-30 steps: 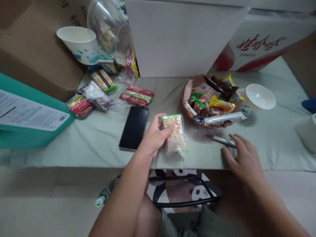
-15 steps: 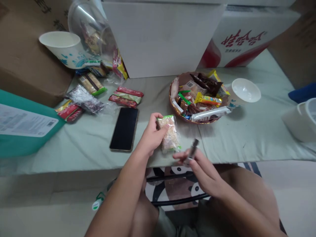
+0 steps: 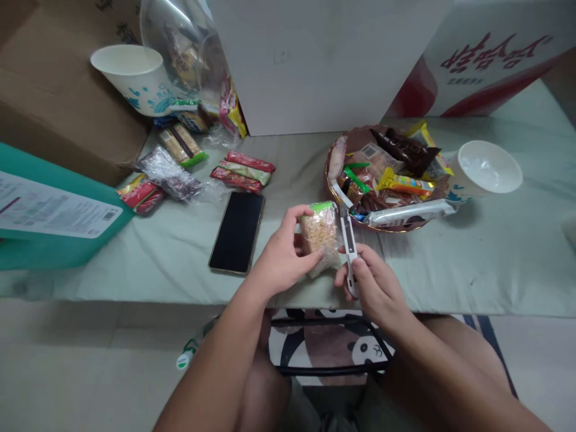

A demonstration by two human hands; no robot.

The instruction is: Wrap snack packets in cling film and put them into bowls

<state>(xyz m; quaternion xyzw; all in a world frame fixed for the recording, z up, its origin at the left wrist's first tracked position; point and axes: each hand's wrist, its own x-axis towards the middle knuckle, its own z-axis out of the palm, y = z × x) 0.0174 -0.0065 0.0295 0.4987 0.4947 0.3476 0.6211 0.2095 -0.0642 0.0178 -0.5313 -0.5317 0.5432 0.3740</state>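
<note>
My left hand (image 3: 290, 249) is closed around a snack in clear wrapping (image 3: 320, 235), pale and grainy with a green end, thumb across its lower part. In my right hand (image 3: 375, 279) is a slim white utility knife (image 3: 350, 255), its thumb pressed on the handle and its tip pointing away from me. The knife stands just right of the packet, close to the wrapper; whether it touches cannot be made out. Behind the knife is a brown bowl (image 3: 330, 180) filled with wrapped snacks.
A black phone (image 3: 237, 233) lies left of my hands, with red and green snack packets (image 3: 243, 171) behind it. A paper cup (image 3: 488, 168) stands right of the bowl. White boxes (image 3: 324, 66) line the back, a teal container (image 3: 58, 240) the left.
The knife has swung upright beside the packet, and my right hand has settled around its handle. The packet in my left hand has turned slightly. The view has shifted a little.
</note>
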